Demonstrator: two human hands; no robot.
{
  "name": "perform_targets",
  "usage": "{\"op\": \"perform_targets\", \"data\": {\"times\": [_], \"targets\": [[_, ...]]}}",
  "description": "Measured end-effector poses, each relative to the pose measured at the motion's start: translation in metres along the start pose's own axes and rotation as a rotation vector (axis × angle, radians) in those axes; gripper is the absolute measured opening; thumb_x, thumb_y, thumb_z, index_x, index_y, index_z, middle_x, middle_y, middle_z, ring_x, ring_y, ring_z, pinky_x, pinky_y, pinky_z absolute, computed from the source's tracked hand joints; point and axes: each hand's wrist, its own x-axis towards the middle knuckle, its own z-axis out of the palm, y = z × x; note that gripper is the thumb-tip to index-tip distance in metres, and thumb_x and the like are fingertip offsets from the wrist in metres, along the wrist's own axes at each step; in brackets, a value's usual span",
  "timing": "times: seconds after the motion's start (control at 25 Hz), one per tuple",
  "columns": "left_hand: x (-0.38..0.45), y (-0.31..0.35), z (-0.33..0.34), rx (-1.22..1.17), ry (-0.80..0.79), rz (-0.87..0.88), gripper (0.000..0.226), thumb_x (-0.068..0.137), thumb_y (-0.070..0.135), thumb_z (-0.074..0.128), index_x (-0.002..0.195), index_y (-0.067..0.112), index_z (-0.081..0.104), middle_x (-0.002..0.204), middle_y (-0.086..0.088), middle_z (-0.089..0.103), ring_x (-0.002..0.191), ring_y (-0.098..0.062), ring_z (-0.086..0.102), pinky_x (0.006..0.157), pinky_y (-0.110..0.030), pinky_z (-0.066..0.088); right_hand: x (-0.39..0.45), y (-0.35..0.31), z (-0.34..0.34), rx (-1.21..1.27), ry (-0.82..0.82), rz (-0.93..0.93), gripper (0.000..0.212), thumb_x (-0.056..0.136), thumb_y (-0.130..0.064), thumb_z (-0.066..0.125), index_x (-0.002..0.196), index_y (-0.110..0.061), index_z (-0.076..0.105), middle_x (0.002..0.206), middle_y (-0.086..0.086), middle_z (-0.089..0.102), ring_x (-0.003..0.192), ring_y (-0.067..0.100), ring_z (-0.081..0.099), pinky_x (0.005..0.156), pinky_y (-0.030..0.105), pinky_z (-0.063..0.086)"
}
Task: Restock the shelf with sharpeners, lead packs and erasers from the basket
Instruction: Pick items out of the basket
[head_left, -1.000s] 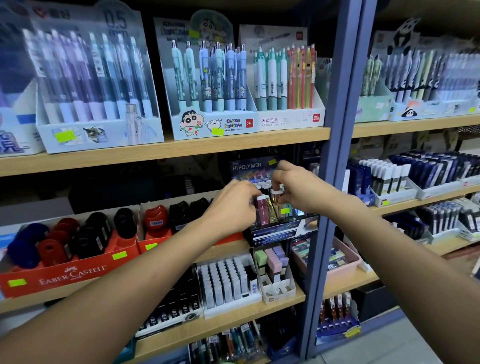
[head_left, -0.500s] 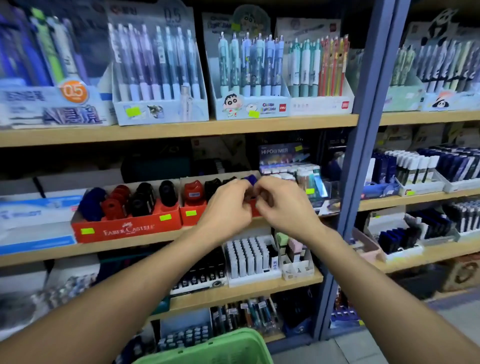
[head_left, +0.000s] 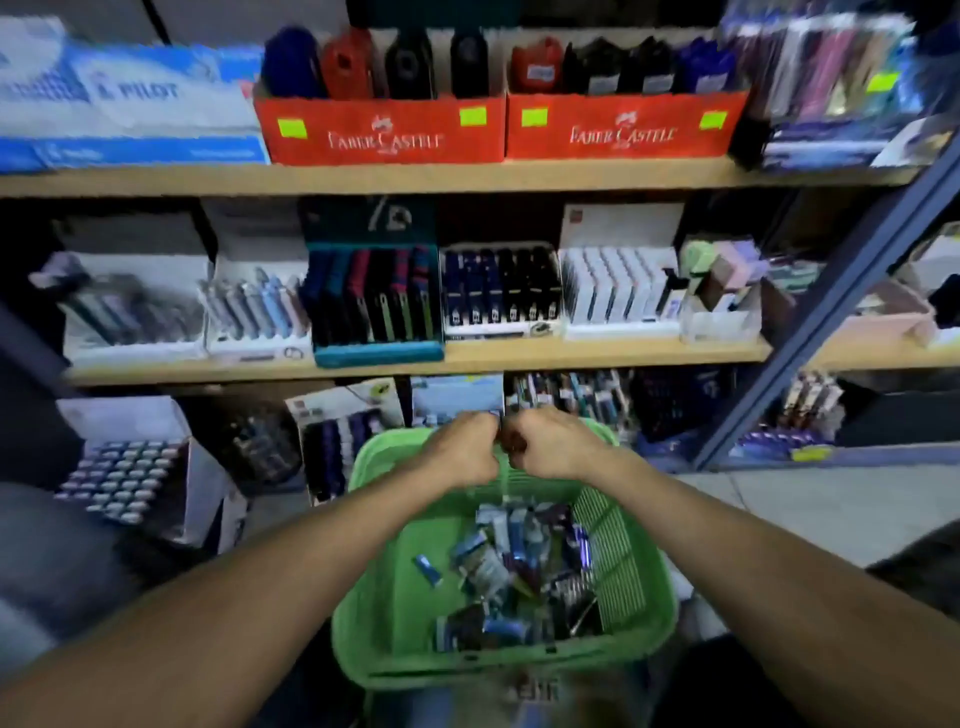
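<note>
Head view: basket (head_left: 636, 618) runs lengthwise away, hands (head_left: 506, 447) seemingly fisted

Green plastic basket (head_left: 631, 597) near, bottom centre, slatted walls, open top. Inside: loose heap of small packs (head_left: 511, 577), blue, grey and dark, piled toward the right; one small blue piece (head_left: 427, 567) lies apart on the left of the floor. Far, on the top shelf (head_left: 415, 176): sharpeners (head_left: 410, 65), blue, red and black, upright in two red Faber-Castell boxes (head_left: 382, 130), side by side.
</note>
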Motion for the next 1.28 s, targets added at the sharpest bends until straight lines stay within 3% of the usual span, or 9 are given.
{"op": "perform_targets", "data": {"times": [0.2,0.32,0.48,0.68,0.8,0.96,1.16,1.28], "targets": [[0.012,-0.039,0.091,-0.070,-0.160,-0.087,0.017,0.083,0.002,0.061,0.099,0.007,0.062,0.098,-0.012,0.064,0.090,-0.028,0.063,0.076,-0.042,0.056,0.006,0.037,0.103,0.027,-0.210,0.172,0.019,0.087,-0.014,0.064,0.105,-0.011,0.069,0.109,0.012,0.069,0.099,0.028,0.065,0.083,0.033,0.053],[0.016,-0.059,0.130,-0.067,-0.273,-0.110,0.025,0.087,0.002,0.061,0.112,0.006,0.060,0.103,-0.011,0.060,0.092,-0.026,0.060,0.071,-0.037,0.052,0.006,0.063,0.136,-0.017,-0.285,0.209,0.021,0.091,-0.009,0.059,0.109,-0.006,0.070,0.109,0.014,0.070,0.099,0.030,0.067,0.085,0.035,0.055],[0.025,-0.067,0.168,-0.128,-0.377,-0.090,0.016,0.086,0.001,0.062,0.100,0.008,0.059,0.096,-0.011,0.060,0.084,-0.024,0.059,0.064,-0.032,0.046,0.009,0.080,0.160,-0.112,-0.411,0.149,0.039,0.088,0.002,0.058,0.123,-0.014,0.065,0.128,0.013,0.062,0.113,0.030,0.062,0.093,0.037,0.053],[0.033,-0.049,0.202,-0.163,-0.421,0.046,0.041,0.085,-0.003,0.061,0.122,0.014,0.061,0.118,-0.011,0.061,0.105,-0.029,0.061,0.080,-0.033,0.051,0.009,0.094,0.170,-0.419,-0.516,-0.141,0.047,0.092,-0.021,0.064,0.138,-0.021,0.056,0.155,0.008,0.033,0.143,0.031,0.029,0.097,0.042,0.048],[0.036,-0.039,0.219,-0.066,-0.443,0.148,0.056,0.085,-0.005,0.064,0.135,0.019,0.052,0.126,-0.006,0.056,0.107,-0.028,0.061,0.081,-0.036,0.052,0.001,0.097,0.175,-0.497,-0.527,-0.134,0.058,0.091,-0.020,0.064,0.145,-0.024,0.044,0.164,0.007,0.013,0.150,0.031,0.012,0.103,0.045,0.040],[0.038,-0.033,0.237,0.159,-0.372,0.269,0.057,0.086,0.000,0.063,0.139,0.017,0.049,0.137,-0.009,0.047,0.106,-0.034,0.060,0.079,-0.043,0.050,-0.003,0.086,0.183,-0.507,-0.458,-0.122,0.049,0.099,-0.017,0.051,0.147,-0.020,0.039,0.159,0.008,0.024,0.145,0.032,0.022,0.106,0.044,0.037],[0.037,-0.027,0.245,0.273,-0.317,0.309,0.041,0.095,0.008,0.058,0.135,0.013,0.052,0.133,-0.014,0.052,0.108,-0.034,0.059,0.084,-0.043,0.053,-0.009,0.088,0.194,-0.559,-0.476,-0.075,0.058,0.099,-0.021,0.052,0.152,-0.020,0.029,0.157,0.006,0.027,0.144,0.030,0.024,0.107,0.046,0.035],[0.036,-0.032,0.251,0.330,-0.332,0.358,0.041,0.092,0.006,0.063,0.132,0.006,0.053,0.133,-0.018,0.050,0.108,-0.034,0.058,0.081,-0.044,0.052,-0.007,0.086,0.197,-0.548,-0.467,-0.094,0.052,0.098,-0.019,0.054,0.148,-0.020,0.038,0.153,0.005,0.035,0.141,0.028,0.028,0.104,0.044,0.039]]}}
